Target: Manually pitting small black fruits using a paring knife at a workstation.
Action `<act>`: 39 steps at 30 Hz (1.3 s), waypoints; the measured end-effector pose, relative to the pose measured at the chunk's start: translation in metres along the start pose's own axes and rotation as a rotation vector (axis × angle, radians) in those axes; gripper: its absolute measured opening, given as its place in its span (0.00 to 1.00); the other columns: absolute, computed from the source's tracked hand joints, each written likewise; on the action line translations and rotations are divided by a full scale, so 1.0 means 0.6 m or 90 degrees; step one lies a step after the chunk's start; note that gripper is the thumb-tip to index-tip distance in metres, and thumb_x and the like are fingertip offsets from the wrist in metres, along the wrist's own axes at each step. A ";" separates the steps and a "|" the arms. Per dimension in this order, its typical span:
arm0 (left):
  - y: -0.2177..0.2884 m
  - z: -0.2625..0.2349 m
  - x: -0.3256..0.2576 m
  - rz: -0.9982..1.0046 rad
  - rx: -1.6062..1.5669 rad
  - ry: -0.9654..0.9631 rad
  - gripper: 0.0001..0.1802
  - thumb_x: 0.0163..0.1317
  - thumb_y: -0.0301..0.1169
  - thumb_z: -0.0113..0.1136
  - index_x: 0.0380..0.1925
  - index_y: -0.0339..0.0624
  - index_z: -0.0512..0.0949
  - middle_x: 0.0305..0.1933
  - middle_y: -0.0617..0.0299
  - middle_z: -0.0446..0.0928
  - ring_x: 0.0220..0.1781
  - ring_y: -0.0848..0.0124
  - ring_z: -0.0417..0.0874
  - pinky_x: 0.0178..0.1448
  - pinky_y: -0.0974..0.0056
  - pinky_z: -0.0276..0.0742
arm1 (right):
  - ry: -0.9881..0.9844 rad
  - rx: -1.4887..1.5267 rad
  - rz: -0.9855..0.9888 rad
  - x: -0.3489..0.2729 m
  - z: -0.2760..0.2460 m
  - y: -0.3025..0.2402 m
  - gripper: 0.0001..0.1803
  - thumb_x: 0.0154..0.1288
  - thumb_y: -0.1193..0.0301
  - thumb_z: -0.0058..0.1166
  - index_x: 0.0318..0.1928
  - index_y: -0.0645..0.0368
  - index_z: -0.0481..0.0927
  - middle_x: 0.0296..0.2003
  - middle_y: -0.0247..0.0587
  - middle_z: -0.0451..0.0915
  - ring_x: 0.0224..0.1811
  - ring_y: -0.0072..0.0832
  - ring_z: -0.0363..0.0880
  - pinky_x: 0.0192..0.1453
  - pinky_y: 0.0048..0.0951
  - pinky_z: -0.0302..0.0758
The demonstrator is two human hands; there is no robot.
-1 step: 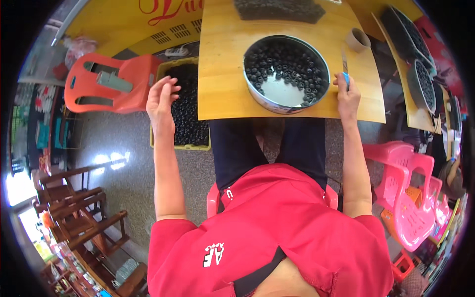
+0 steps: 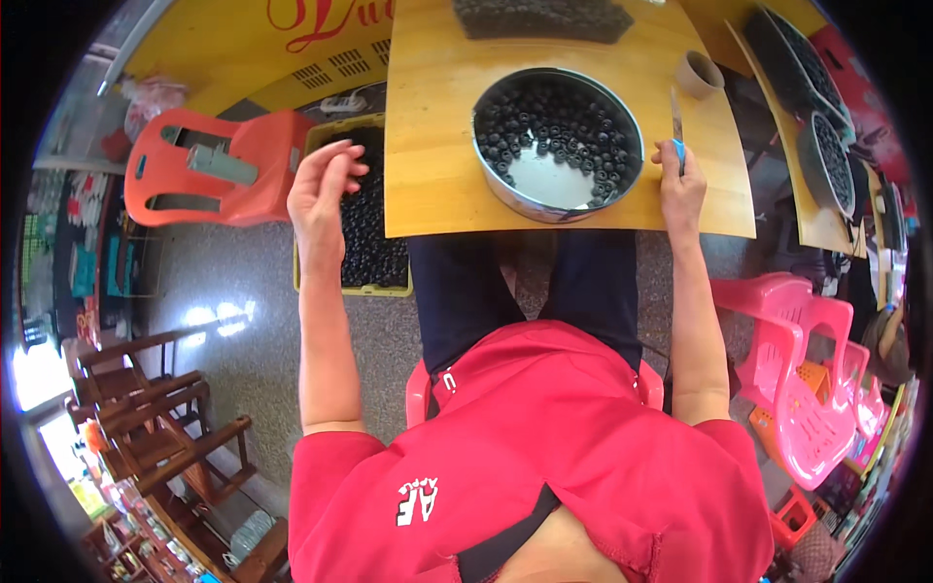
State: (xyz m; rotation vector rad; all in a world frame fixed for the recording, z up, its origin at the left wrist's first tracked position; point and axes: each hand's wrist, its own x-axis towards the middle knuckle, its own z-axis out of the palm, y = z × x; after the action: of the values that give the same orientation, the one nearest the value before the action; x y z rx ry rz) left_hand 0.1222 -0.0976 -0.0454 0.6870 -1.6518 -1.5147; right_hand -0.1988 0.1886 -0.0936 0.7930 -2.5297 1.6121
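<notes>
On the wooden table (image 2: 428, 185) stands a round metal tin (image 2: 573, 209), part full of small round black pieces (image 2: 554, 117), some with pale rings; its bare bottom shows at the near side. To its right, my right hand (image 2: 683, 194) rests by the table edge, closed around a blue-handled knife (image 2: 677, 136) whose narrow blade points away from me. My left hand (image 2: 323, 194) hangs left of the table with bent, parted fingers and nothing visible in it. Below it, a yellow crate (image 2: 364, 289) of similar black pieces sits on the floor, partly hidden.
A beige cup (image 2: 698, 75) lies tipped at the table's far right. A dark filled tray (image 2: 544, 17) is at its far edge. An orange stool (image 2: 262, 160) with a grey-green object stands left, pink chairs (image 2: 807, 389) right, wooden chairs (image 2: 155, 408) lower left.
My left hand has turned slightly and its fingers have shifted a little. My right hand still grips the knife in nearly the same place. The whole view has moved very slightly.
</notes>
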 end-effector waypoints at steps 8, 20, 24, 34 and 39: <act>0.039 0.222 0.076 0.252 0.364 -0.505 0.08 0.62 0.25 0.57 0.41 0.39 0.80 0.38 0.58 0.81 0.38 0.65 0.82 0.42 0.64 0.75 | 0.017 0.110 0.023 -0.002 0.013 0.006 0.17 0.72 0.60 0.50 0.40 0.63 0.82 0.27 0.26 0.77 0.25 0.11 0.64 0.31 0.16 0.62; 0.007 0.289 0.086 0.420 0.705 -0.559 0.07 0.52 0.28 0.61 0.31 0.39 0.77 0.34 0.53 0.80 0.40 0.57 0.82 0.42 0.56 0.77 | 0.028 0.156 -0.003 0.000 0.006 0.004 0.17 0.72 0.60 0.51 0.38 0.63 0.81 0.26 0.26 0.76 0.24 0.11 0.64 0.29 0.16 0.63; 0.043 0.268 0.081 0.099 0.391 -0.569 0.10 0.59 0.29 0.63 0.39 0.38 0.78 0.32 0.64 0.79 0.33 0.75 0.79 0.37 0.67 0.73 | 0.033 0.264 0.058 -0.002 0.003 0.006 0.17 0.72 0.60 0.52 0.37 0.63 0.81 0.24 0.28 0.77 0.24 0.12 0.65 0.29 0.18 0.64; 0.095 0.252 0.036 -0.066 -0.057 -0.445 0.10 0.65 0.30 0.60 0.44 0.37 0.78 0.33 0.69 0.78 0.32 0.84 0.73 0.36 0.77 0.68 | -0.159 0.334 -0.078 -0.032 -0.010 -0.176 0.12 0.72 0.65 0.51 0.39 0.62 0.81 0.28 0.28 0.78 0.29 0.12 0.71 0.34 0.16 0.68; 0.107 0.256 0.033 -0.037 -0.022 -0.418 0.11 0.65 0.29 0.60 0.45 0.36 0.78 0.36 0.66 0.79 0.35 0.83 0.75 0.40 0.76 0.71 | -0.290 0.302 -0.011 -0.032 0.014 -0.219 0.13 0.69 0.63 0.56 0.39 0.62 0.80 0.28 0.30 0.79 0.34 0.15 0.75 0.40 0.19 0.72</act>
State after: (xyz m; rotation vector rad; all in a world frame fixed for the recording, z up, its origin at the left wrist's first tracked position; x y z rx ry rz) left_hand -0.0083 -0.0175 0.0229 0.2160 -2.0780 -1.9370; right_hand -0.1226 0.1458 0.0067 1.3554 -2.3972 2.2928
